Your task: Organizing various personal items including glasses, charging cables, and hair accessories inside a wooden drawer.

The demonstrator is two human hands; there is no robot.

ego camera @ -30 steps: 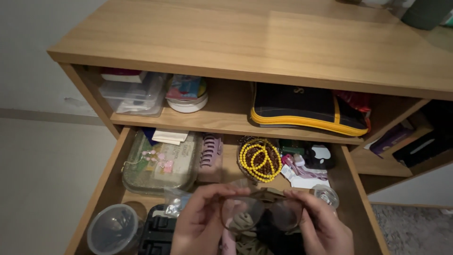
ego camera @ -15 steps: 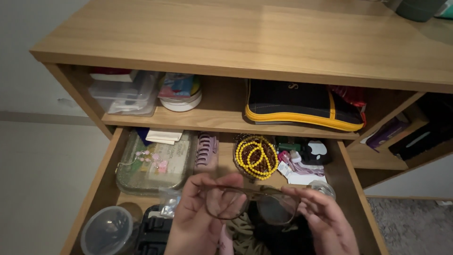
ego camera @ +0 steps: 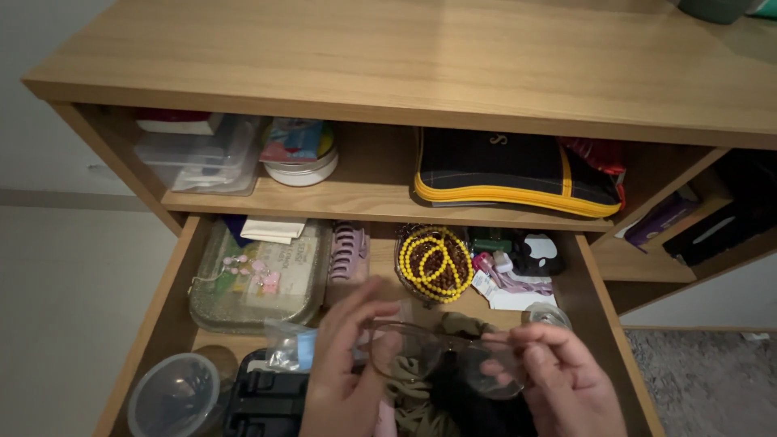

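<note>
clear-lensed, thin-framed eyeglasses (ego camera: 441, 360) sit out of the open wooden drawer (ego camera: 174, 311), above its front at 6 o'clock, with left hand (ego camera: 344, 368) and right hand (ego camera: 558, 380) each in a closed grip on one end, not yet set down; a glittery lidded case (ego camera: 259, 279) lies at 10 o'clock, yellow beads (ego camera: 437, 263) at 12.

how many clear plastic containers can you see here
3: a clear lidded box on the shelf at left, a flat glittery clear case in the drawer's back left, and a round clear tub at the drawer's front left. Others may be hidden.
</note>
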